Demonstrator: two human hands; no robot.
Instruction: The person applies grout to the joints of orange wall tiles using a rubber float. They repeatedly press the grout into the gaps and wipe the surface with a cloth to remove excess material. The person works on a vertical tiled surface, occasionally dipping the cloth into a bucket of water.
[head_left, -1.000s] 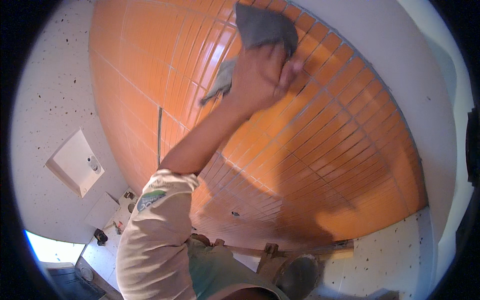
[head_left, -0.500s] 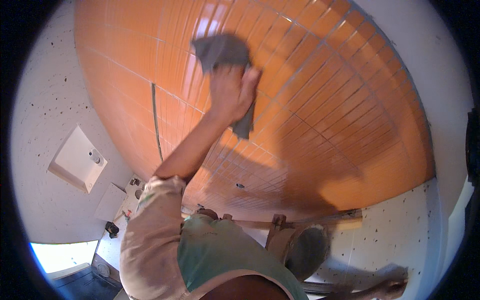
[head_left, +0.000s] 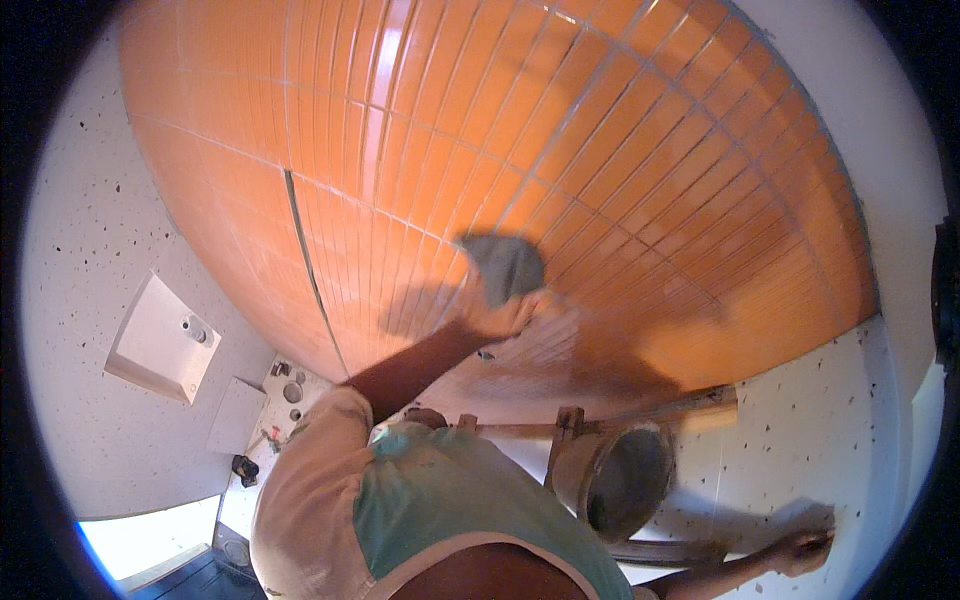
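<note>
My left hand holds a grey cloth in front of the orange tiled wall. The cloth bunches up above the fingers and looks slightly blurred; whether it touches the tiles I cannot tell. Grey grout lines and narrow grooves run across the tiles, and one dark gap cuts through them on the left. At the lower right, my right hand is curled closed beside the white speckled wall. What it grips, if anything, is hidden.
A bucket with grey contents stands beside wooden bars below the tiles. At left, a white wall recess holds a pipe fitting. A ledge with small items lies beneath it.
My left hand has come down the tiled wall and a little right with the cloth, which is now gathered more compactly. My right hand remains low at the right.
</note>
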